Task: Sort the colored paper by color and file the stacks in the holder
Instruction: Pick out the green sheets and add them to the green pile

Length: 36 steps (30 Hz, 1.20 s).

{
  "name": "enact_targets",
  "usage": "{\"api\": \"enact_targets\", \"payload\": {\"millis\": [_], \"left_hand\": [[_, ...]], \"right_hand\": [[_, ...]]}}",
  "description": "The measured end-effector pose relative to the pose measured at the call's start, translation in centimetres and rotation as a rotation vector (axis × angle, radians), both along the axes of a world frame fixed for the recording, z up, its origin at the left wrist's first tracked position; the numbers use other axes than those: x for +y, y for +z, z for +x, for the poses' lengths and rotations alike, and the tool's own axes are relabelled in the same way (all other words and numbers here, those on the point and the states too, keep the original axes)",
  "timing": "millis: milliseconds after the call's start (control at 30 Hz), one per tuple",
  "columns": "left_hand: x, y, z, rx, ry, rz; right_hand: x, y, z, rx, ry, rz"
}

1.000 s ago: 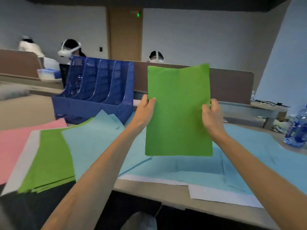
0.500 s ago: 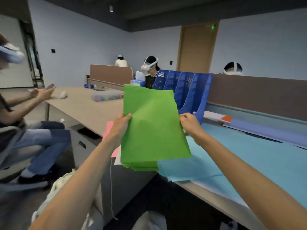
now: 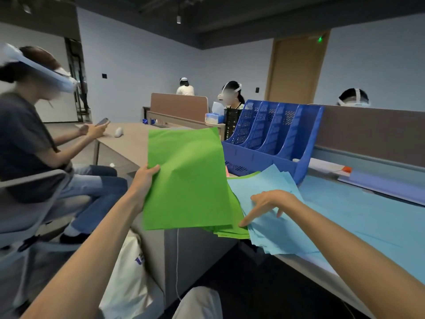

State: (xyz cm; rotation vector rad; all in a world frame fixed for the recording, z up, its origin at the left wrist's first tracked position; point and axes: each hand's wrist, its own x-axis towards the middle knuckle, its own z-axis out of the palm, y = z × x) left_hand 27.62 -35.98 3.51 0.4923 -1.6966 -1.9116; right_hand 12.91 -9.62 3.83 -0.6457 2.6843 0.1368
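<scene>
Our right hand (image 3: 273,201) has let go of the green paper sheets (image 3: 186,180) and rests loose-fingered on the fanned light-blue paper (image 3: 280,236) at four o'clock; our left hand (image 3: 143,180) pinches the green alone. That blue slotted plastic holder (image 3: 264,157) at one o'clock looks unfilled: filing's all ahead.

Green sheet (image 3: 186,178): solid bright green, no print. Green stack (image 3: 232,233), at 5 o'clock from the sheet: the same green. Paper stack (image 3: 276,226), at 3 o'clock from the green stack: plain pale blue. Holder (image 3: 264,155): royal blue, walls patterned with a grid of slots. Counter (image 3: 128,146): beige, with pale blue sheets covering it at 3 o'clock. Divider panel (image 3: 368,134): brown.
</scene>
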Motion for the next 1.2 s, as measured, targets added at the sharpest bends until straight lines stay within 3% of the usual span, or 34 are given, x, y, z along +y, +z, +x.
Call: {"api": "enact_targets", "payload": {"millis": [267,400,700,1200], "left_hand": [[1.2,1.4,-0.9,0.036,-0.091,0.028],[1.5,1.3,-1.2,0.033,-0.125,0.069],[1.1,-0.3,-2.1,0.043,-0.171,0.154],[-1.5,-2.8,-2.7,0.006,-0.166,0.203]], "right_hand": [[-0.6,0.2,0.8,-0.043,-0.053,-0.003],[-0.6,0.2,2.3,0.059,-0.033,0.03],[-1.6,-1.7,0.1,0.087,0.072,0.089],[-2.1,-1.2,1.5,0.174,0.003,0.101]]}}
